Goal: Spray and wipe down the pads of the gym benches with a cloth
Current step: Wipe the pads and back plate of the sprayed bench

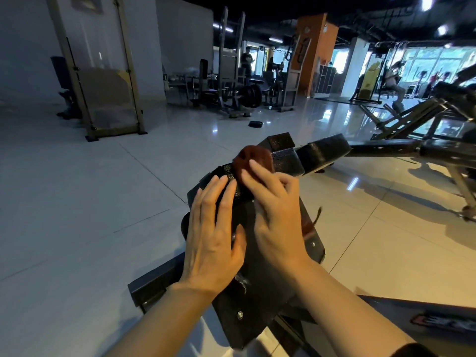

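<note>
A reddish-brown cloth (253, 157) lies bunched on the black frame of a gym bench (260, 292) in the middle of the view. My right hand (275, 217) presses on the cloth, its fingers spread over the near part, and more cloth shows under the palm at the right. My left hand (212, 233) rests flat beside it on the black bench surface, fingers apart, holding nothing. A black speckled metal beam (322, 152) of the bench runs away to the right. No spray bottle is in view.
Glossy pale floor tiles (90, 189) surround the bench. A tall framed machine (103, 73) stands at the back left, weight racks (239, 91) in the middle distance, an angled machine frame (425, 119) at the right. A weight plate (255, 124) lies on the floor. People stand far behind.
</note>
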`<state>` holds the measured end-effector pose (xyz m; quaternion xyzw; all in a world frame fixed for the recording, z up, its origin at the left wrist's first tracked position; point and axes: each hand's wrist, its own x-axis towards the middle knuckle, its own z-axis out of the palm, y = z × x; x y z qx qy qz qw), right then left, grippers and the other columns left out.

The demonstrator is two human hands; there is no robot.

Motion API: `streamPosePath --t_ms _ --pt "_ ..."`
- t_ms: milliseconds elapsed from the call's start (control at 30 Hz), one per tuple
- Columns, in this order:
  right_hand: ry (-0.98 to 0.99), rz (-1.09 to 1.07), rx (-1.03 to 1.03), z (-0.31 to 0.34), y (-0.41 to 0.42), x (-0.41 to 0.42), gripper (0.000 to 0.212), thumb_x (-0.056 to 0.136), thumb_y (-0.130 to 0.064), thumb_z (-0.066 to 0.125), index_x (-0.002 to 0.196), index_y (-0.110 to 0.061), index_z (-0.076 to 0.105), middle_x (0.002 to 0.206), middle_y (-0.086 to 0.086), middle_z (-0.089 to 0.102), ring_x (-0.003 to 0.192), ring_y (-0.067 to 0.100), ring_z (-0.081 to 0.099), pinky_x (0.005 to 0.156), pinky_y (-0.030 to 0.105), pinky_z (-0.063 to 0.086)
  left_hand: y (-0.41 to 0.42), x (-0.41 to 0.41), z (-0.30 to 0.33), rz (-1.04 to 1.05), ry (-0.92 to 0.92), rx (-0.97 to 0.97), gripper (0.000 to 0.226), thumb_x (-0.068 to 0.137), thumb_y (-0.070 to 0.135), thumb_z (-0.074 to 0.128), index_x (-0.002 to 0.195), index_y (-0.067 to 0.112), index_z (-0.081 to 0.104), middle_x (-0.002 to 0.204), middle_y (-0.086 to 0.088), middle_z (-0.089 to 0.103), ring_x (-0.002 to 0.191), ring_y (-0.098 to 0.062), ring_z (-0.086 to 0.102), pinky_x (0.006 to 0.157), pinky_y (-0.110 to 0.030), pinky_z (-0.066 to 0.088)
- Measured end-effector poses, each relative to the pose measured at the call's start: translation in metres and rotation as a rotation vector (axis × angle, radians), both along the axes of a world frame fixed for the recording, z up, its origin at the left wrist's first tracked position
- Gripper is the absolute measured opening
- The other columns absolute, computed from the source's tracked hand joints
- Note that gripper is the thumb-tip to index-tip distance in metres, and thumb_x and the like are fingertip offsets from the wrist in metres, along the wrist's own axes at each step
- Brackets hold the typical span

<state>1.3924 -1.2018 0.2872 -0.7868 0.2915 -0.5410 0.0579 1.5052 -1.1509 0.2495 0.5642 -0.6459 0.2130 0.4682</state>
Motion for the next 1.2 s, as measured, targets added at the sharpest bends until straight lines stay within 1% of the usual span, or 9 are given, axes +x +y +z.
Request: streamPosePath --t_ms 233,367,500,600,733,833,933,1000,1200 --pt "0.207 0.005 -0.15 -0.034 0.016 -0.037 0.041 0.083 0.001 0.051 0.119 -0.01 0.066 0.126 0.007 0.061 0.104 0.016 0.042 0.092 0.018 0.035 0.023 0.003 -0.031 -0.042 0.0 0.077 0.064 0.091 0.021 0.048 0.149 0.01 0.025 0.151 -0.008 0.027 0.138 -0.029 0.036 0.103 -0.054 0.045" --pt "0.481 -0.12 0.213 -0.078 0.014 -0.05 0.042 0.083 0.008 0.056 0.117 -0.014 0.069 0.121 0.0 0.061 0.102 0.015 0.041 0.086 0.024 0.036 0.033 0.007 -0.073 -0.019 -0.03 0.263 0.066 0.09 0.023 0.053 0.149 0.016 0.025 0.15 -0.001 0.026 0.137 -0.03 0.04 0.105 -0.049 0.044" --pt "0.442 -0.169 0.494 -0.114 0.008 -0.035 0.045 0.093 0.002 0.043 0.129 -0.017 0.062 0.127 0.003 0.056 0.111 0.022 0.045 0.087 0.023 0.03 0.039 0.029 -0.125 0.054 -0.121 0.504 0.084 0.066 0.007 0.081 0.141 0.011 0.043 0.143 -0.005 0.039 0.129 -0.023 0.046 0.105 -0.04 0.043" --pt "0.422 -0.14 0.553 -0.131 0.003 -0.007 0.045 0.093 0.001 0.043 0.132 -0.016 0.06 0.13 0.004 0.055 0.115 0.023 0.046 0.089 0.02 0.028 0.036 0.046 -0.151 0.144 -0.053 0.577 0.086 0.051 0.0 0.086 0.131 0.002 0.054 0.133 -0.016 0.052 0.124 -0.032 0.051 0.099 -0.045 0.048" --pt "0.067 -0.146 0.472 -0.132 -0.006 0.04 0.037 0.095 -0.002 0.048 0.128 -0.01 0.062 0.133 0.006 0.053 0.123 0.023 0.045 0.097 0.001 0.018 0.022 0.052 -0.16 0.157 0.034 0.595 0.084 0.063 0.003 0.084 0.138 0.001 0.047 0.138 -0.018 0.048 0.129 -0.035 0.048 0.101 -0.048 0.048" --pt "-0.03 -0.034 0.406 -0.139 -0.022 0.068 0.044 0.098 -0.024 0.048 0.14 -0.011 0.049 0.149 0.009 0.035 0.139 0.022 0.031 0.116 0.024 0.022 0.007 0.054 -0.159 0.15 0.091 0.498 0.079 0.075 0.006 0.077 0.144 0.006 0.038 0.144 -0.013 0.04 0.136 -0.027 0.037 0.11 -0.043 0.039" --pt "0.283 0.141 0.362 -0.17 -0.037 0.085 0.061 0.097 -0.046 0.029 0.152 -0.022 0.022 0.162 0.008 0.012 0.15 0.022 0.005 0.122 0.043 0.011 -0.001 0.059 -0.159 0.161 0.091 0.439 0.074 0.078 0.006 0.075 0.142 0.006 0.038 0.144 -0.014 0.042 0.136 -0.023 0.034 0.11 -0.043 0.038" --pt "0.387 0.173 0.346 -0.19 -0.044 0.088 0.057 0.098 -0.044 0.022 0.152 -0.026 0.017 0.163 0.005 0.011 0.151 0.021 0.001 0.121 0.051 0.011 -0.004 0.062 -0.164 0.175 0.039 0.425 0.072 0.077 0.006 0.075 0.14 0.002 0.04 0.142 -0.018 0.046 0.135 -0.025 0.034 0.108 -0.049 0.04" --pt "0.39 0.121 0.208 -0.211 -0.076 0.066 0.055 0.097 -0.014 0.039 0.151 -0.015 0.03 0.16 0.008 0.022 0.149 0.022 0.006 0.121 0.037 0.015 -0.01 0.063 -0.171 0.249 -0.214 0.483 0.067 0.083 0.022 0.066 0.143 0.003 0.042 0.148 -0.016 0.042 0.143 -0.028 0.028 0.118 -0.05 0.017"
